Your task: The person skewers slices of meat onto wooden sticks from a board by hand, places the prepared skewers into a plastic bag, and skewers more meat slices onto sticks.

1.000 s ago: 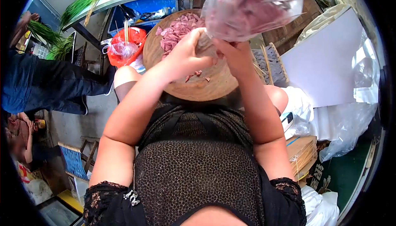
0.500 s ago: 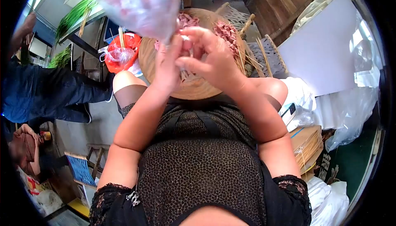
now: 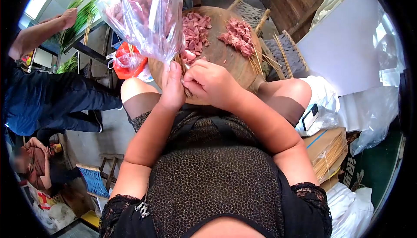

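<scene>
A clear plastic bag [image 3: 145, 16] full of raw meat stands mouth-down above my left hand [image 3: 173, 88], with thin sticks showing below its gathered neck. That hand is closed around the neck and sticks. Fingers of my right hand [image 3: 213, 82] are curled and pinched together right beside them; what they pinch is too small to make out. Beneath is a round wooden board [image 3: 217, 62]. On it lie a pile of cut meat [image 3: 196, 32] behind the bag and another meat pile [image 3: 239, 37] farther right, with bamboo sticks [image 3: 257, 64] at its edge.
A red plastic bag [image 3: 129, 66] with sticks stands left of the board. To the right are a woven stool [image 3: 284, 55], a phone [image 3: 310, 117] and a box of bamboo sticks [image 3: 328, 155]. On the left, a person [image 3: 52, 95] stands near green vegetables [image 3: 82, 21]; another person sits behind.
Both hands have come down and closer to my body. The raised bag has moved lower, uncovering more of the meat. My right fingers have curled in from a looser pose.
</scene>
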A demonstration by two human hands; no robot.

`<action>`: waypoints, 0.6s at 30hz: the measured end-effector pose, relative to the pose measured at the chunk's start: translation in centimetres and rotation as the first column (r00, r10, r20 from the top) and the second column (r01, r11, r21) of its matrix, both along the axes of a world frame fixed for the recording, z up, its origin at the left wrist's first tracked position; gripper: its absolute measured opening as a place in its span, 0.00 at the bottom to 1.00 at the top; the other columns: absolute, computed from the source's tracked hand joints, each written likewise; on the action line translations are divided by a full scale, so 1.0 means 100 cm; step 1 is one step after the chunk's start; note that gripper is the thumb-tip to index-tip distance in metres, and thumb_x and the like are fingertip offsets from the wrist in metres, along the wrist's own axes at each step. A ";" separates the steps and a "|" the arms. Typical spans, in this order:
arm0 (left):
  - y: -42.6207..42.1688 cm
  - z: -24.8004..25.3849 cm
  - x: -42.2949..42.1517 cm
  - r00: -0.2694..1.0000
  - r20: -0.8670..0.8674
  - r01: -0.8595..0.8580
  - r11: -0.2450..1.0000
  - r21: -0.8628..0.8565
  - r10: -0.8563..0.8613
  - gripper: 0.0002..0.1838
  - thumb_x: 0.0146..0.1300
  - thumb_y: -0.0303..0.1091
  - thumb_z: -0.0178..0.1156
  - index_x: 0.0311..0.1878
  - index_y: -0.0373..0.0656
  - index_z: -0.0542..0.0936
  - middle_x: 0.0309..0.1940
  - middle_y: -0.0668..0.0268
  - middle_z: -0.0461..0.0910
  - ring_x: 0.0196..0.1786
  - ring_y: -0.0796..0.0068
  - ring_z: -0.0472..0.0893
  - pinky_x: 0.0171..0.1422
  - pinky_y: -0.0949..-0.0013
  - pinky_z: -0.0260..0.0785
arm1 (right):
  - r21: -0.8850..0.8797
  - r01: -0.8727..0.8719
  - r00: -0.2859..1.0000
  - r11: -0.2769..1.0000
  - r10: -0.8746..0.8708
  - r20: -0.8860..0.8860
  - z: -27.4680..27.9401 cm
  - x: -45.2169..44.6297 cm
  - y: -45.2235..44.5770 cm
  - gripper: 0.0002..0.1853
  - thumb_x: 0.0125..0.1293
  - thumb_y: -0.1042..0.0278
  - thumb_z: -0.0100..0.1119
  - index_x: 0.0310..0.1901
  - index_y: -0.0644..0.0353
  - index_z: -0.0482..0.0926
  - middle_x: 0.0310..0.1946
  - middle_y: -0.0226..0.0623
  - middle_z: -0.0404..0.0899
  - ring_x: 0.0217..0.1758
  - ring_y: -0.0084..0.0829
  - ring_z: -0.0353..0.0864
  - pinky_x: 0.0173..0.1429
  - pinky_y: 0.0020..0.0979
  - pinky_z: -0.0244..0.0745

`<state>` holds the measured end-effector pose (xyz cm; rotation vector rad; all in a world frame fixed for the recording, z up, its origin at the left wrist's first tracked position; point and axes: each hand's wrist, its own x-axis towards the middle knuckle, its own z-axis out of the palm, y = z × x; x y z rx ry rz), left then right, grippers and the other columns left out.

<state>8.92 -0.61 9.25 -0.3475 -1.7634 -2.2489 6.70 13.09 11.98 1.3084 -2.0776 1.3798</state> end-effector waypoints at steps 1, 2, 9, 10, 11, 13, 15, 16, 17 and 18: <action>0.004 -0.001 -0.002 0.997 0.024 -0.078 0.995 0.056 0.077 0.25 0.69 0.53 0.38 0.50 0.38 0.68 0.37 0.63 0.73 0.38 0.72 0.74 0.44 0.68 0.69 | -0.032 0.006 0.999 0.999 -0.005 0.035 0.004 -0.006 0.004 0.06 0.54 0.72 0.59 0.28 0.61 0.72 0.24 0.37 0.73 0.28 0.38 0.75 0.34 0.32 0.73; 0.002 -0.001 -0.002 0.996 0.027 -0.084 0.995 0.058 0.082 0.25 0.69 0.53 0.38 0.50 0.38 0.68 0.37 0.63 0.73 0.38 0.72 0.74 0.44 0.68 0.69 | -0.063 0.011 0.997 0.998 -0.006 0.073 0.008 -0.010 0.005 0.05 0.56 0.73 0.57 0.27 0.62 0.71 0.23 0.37 0.74 0.25 0.35 0.76 0.31 0.31 0.74; 0.011 0.033 -0.016 0.966 0.244 0.031 0.977 0.213 -0.084 0.08 0.63 0.29 0.50 0.44 0.39 0.69 0.15 0.73 0.63 0.13 0.84 0.60 0.16 0.80 0.54 | -0.279 0.065 0.543 0.958 0.200 0.815 0.029 -0.035 0.012 0.06 0.60 0.70 0.58 0.31 0.64 0.74 0.20 0.25 0.73 0.17 0.13 0.68 0.19 0.16 0.65; 0.011 0.032 -0.019 0.965 0.247 0.029 0.976 0.214 -0.083 0.08 0.63 0.29 0.50 0.44 0.39 0.69 0.15 0.73 0.63 0.13 0.84 0.60 0.16 0.80 0.54 | -0.272 0.068 0.524 0.960 0.198 0.828 0.027 -0.037 0.012 0.06 0.60 0.70 0.58 0.31 0.63 0.74 0.21 0.26 0.73 0.17 0.12 0.68 0.19 0.16 0.63; 0.012 0.033 -0.023 0.963 0.261 0.006 0.977 0.213 -0.063 0.07 0.63 0.28 0.51 0.42 0.39 0.69 0.15 0.73 0.63 0.13 0.84 0.61 0.15 0.80 0.54 | -0.271 0.061 0.500 0.960 0.206 0.841 0.025 -0.041 0.012 0.05 0.59 0.71 0.58 0.32 0.62 0.74 0.21 0.25 0.73 0.16 0.12 0.68 0.18 0.16 0.62; 0.010 0.031 -0.030 0.955 0.292 -0.020 0.975 0.223 -0.047 0.05 0.60 0.26 0.53 0.39 0.40 0.69 0.15 0.72 0.65 0.13 0.83 0.63 0.14 0.78 0.53 | -0.289 0.060 0.484 0.955 0.225 0.845 0.026 -0.048 0.012 0.05 0.59 0.71 0.59 0.32 0.62 0.75 0.21 0.25 0.73 0.17 0.12 0.68 0.19 0.16 0.62; 0.006 0.031 -0.040 0.953 0.304 -0.025 0.990 0.140 -0.018 0.05 0.60 0.26 0.53 0.39 0.40 0.69 0.15 0.71 0.67 0.13 0.83 0.64 0.15 0.78 0.54 | -0.305 0.059 0.470 0.951 0.243 0.849 0.026 -0.054 0.010 0.05 0.59 0.71 0.59 0.32 0.62 0.75 0.20 0.24 0.73 0.17 0.12 0.68 0.19 0.16 0.62; 0.004 0.031 -0.046 0.951 0.310 -0.033 0.998 0.050 0.016 0.05 0.59 0.26 0.54 0.39 0.40 0.69 0.16 0.70 0.68 0.14 0.82 0.66 0.15 0.78 0.55 | -0.288 0.092 0.484 0.953 0.210 0.850 0.025 -0.056 0.007 0.04 0.59 0.72 0.58 0.33 0.63 0.75 0.21 0.25 0.73 0.18 0.12 0.68 0.21 0.16 0.63; 0.003 0.025 -0.053 0.942 0.328 -0.084 0.996 0.028 0.070 0.05 0.58 0.25 0.54 0.38 0.39 0.70 0.17 0.69 0.70 0.14 0.82 0.68 0.15 0.78 0.56 | -0.273 0.125 0.497 0.954 0.178 0.849 0.023 -0.059 0.004 0.04 0.58 0.73 0.58 0.33 0.64 0.76 0.22 0.26 0.73 0.19 0.13 0.69 0.22 0.16 0.64; 0.003 0.027 -0.058 0.941 0.331 -0.085 0.996 0.030 0.071 0.05 0.58 0.25 0.54 0.38 0.39 0.70 0.17 0.69 0.70 0.14 0.82 0.68 0.15 0.78 0.56 | -0.271 0.124 0.494 0.955 0.177 0.851 0.020 -0.061 0.001 0.04 0.58 0.73 0.58 0.33 0.64 0.76 0.22 0.26 0.73 0.19 0.13 0.69 0.22 0.16 0.64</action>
